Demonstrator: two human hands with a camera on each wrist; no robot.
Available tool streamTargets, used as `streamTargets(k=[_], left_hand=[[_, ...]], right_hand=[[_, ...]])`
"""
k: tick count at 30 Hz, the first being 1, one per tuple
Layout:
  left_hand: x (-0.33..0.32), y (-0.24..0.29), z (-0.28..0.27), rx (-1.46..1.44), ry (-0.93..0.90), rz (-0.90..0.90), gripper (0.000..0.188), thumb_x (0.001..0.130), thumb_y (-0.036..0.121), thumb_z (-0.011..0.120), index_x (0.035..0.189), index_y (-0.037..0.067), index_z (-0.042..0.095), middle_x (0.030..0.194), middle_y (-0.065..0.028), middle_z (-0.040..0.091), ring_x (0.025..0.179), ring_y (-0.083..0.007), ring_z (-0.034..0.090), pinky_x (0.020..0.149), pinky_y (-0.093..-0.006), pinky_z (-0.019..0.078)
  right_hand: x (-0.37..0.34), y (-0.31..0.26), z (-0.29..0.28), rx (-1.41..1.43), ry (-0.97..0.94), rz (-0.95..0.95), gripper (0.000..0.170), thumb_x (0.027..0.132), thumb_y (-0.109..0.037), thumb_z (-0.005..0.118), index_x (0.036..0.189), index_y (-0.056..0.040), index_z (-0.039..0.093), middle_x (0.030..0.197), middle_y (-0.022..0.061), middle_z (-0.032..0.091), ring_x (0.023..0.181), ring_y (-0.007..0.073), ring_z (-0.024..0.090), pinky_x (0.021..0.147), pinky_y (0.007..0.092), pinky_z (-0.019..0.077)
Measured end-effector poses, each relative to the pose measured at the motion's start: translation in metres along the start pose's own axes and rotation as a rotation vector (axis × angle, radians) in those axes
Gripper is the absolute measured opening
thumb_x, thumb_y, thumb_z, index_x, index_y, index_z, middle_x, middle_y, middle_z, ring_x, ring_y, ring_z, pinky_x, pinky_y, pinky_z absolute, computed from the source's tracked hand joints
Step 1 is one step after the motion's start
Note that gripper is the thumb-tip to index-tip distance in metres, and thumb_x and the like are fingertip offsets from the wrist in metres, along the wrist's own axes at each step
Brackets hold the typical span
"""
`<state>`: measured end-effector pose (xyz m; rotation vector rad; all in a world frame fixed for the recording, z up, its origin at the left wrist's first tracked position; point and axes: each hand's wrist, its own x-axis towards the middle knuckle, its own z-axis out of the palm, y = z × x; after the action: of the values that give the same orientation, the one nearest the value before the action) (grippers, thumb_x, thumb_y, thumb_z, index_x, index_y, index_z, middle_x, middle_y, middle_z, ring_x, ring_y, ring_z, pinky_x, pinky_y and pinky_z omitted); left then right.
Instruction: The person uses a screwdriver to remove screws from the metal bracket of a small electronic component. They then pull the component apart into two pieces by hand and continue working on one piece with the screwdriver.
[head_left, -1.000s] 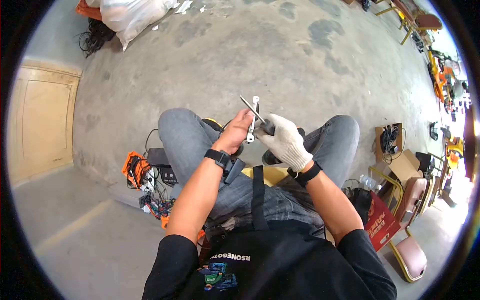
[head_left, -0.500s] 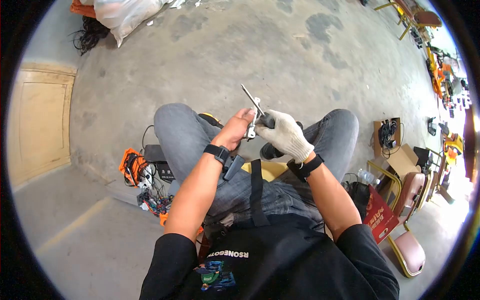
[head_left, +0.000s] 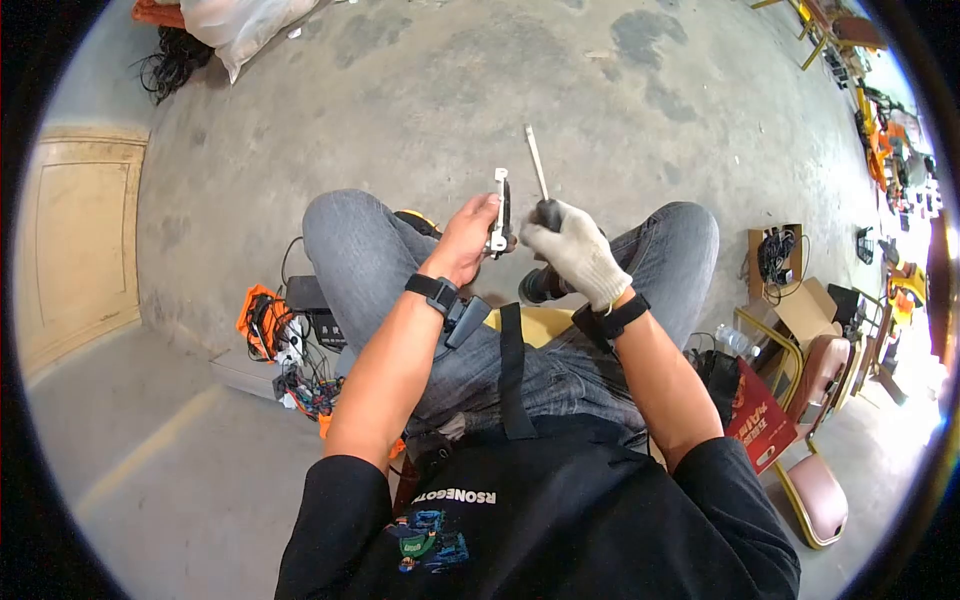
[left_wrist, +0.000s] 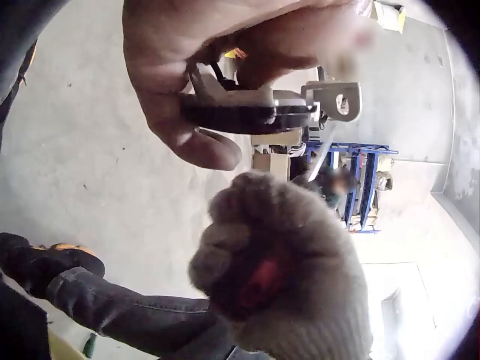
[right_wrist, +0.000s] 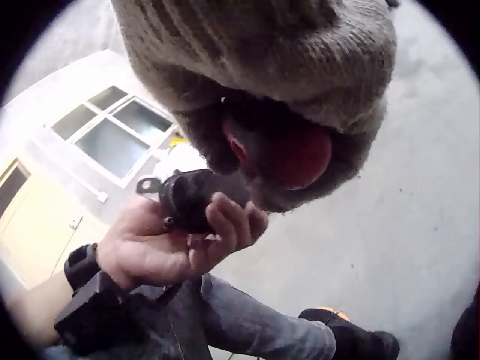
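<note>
My bare left hand [head_left: 466,240] grips a small black part with a pale metal bracket [head_left: 500,212], held over the gap between the knees. In the left wrist view a metal tab [left_wrist: 346,91] with a slotted hole sticks out from its end. The right wrist view shows its rounded black body [right_wrist: 196,196] between thumb and fingers. To the right, my gloved right hand [head_left: 580,255] is wrapped around the dark handle of a screwdriver [head_left: 537,163], its shaft pointing forward, apart from the bracket. The handle's red end [right_wrist: 304,161] shows below the glove.
Both knees frame the hands. On the left floor lie an orange bag [head_left: 262,325] and tangled wires [head_left: 305,388]. At the right stand an open cardboard box [head_left: 775,262], a red bag [head_left: 762,415] and a pink-seated chair [head_left: 818,495].
The screwdriver has moved away from the bracket, and its shaft has swung from leaning left to pointing nearly straight forward. The right hand has shifted right; the left still holds the part.
</note>
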<state>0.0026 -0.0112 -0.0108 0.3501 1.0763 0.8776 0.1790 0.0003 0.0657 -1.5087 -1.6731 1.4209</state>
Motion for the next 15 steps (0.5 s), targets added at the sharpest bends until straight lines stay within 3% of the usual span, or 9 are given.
streamTargets(k=[2, 3, 4, 6, 8, 10, 15], left_hand=[[0.001, 0.003, -0.005, -0.033, 0.038, -0.021, 0.027, 0.106, 0.031, 0.048, 0.105, 0.005, 0.057, 0.087, -0.0093, 0.067, 0.073, -0.0191, 0.065, 0.068, -0.0356, 0.056], [0.001, 0.005, -0.002, -0.062, 0.11, -0.012, 0.027, 0.107, 0.031, 0.047, 0.106, 0.006, 0.056, 0.086, -0.0121, 0.067, 0.07, -0.0231, 0.066, 0.065, -0.0378, 0.0567], [0.0, 0.008, 0.0, -0.06, 0.104, -0.004, 0.027, 0.107, 0.031, 0.047, 0.106, 0.006, 0.056, 0.086, -0.0121, 0.067, 0.07, -0.0231, 0.066, 0.065, -0.0378, 0.0567], [-0.003, 0.012, -0.001, -0.068, 0.148, -0.022, 0.026, 0.107, 0.031, 0.047, 0.108, 0.007, 0.055, 0.086, -0.0117, 0.067, 0.072, -0.0227, 0.066, 0.065, -0.0372, 0.0571], [-0.001, 0.01, -0.005, -0.079, 0.117, -0.01, 0.025, 0.107, 0.031, 0.047, 0.11, 0.007, 0.055, 0.087, -0.0117, 0.067, 0.072, -0.0228, 0.067, 0.065, -0.0376, 0.0576], [-0.004, 0.011, -0.001, -0.055, 0.123, -0.018, 0.025, 0.107, 0.03, 0.047, 0.11, 0.007, 0.054, 0.088, -0.0116, 0.067, 0.072, -0.0229, 0.067, 0.065, -0.0374, 0.0579], [-0.001, 0.01, -0.004, -0.045, 0.128, -0.033, 0.026, 0.106, 0.032, 0.048, 0.11, 0.007, 0.053, 0.088, -0.0123, 0.066, 0.072, -0.0245, 0.067, 0.064, -0.0381, 0.058]], right_hand=[[0.005, 0.009, -0.012, 0.335, -0.094, 0.395, 0.02, 0.087, -0.02, 0.066, 0.087, -0.0004, 0.064, 0.067, 0.004, 0.057, 0.061, 0.0163, 0.058, 0.058, 0.0314, 0.0475], [0.005, 0.007, -0.018, 0.321, -0.097, 0.43, 0.017, 0.085, -0.019, 0.066, 0.082, -0.0026, 0.064, 0.068, 0.0006, 0.056, 0.059, 0.012, 0.053, 0.055, 0.0272, 0.0448], [0.006, 0.012, -0.022, 0.318, -0.093, 0.422, 0.017, 0.085, -0.019, 0.066, 0.082, -0.0026, 0.064, 0.068, 0.0006, 0.056, 0.059, 0.012, 0.053, 0.055, 0.0272, 0.0448], [0.01, 0.037, -0.023, 0.356, -0.067, 0.596, 0.019, 0.082, -0.02, 0.068, 0.079, -0.002, 0.064, 0.067, 0.0021, 0.056, 0.057, 0.0137, 0.053, 0.054, 0.0293, 0.0451], [0.016, 0.06, -0.023, 0.258, -0.078, 0.493, 0.021, 0.08, -0.022, 0.069, 0.077, -0.0015, 0.064, 0.066, 0.0035, 0.056, 0.054, 0.0148, 0.053, 0.053, 0.0302, 0.0451], [0.023, 0.068, -0.022, 0.486, 0.049, 0.623, 0.015, 0.081, -0.013, 0.073, 0.088, -0.0017, 0.066, 0.07, 0.005, 0.058, 0.058, 0.0164, 0.055, 0.056, 0.0303, 0.0474], [0.028, 0.054, -0.025, 0.694, 0.228, 0.496, 0.02, 0.085, -0.012, 0.07, 0.101, -0.0011, 0.064, 0.085, 0.0057, 0.062, 0.07, 0.0154, 0.059, 0.063, 0.0312, 0.0522]])
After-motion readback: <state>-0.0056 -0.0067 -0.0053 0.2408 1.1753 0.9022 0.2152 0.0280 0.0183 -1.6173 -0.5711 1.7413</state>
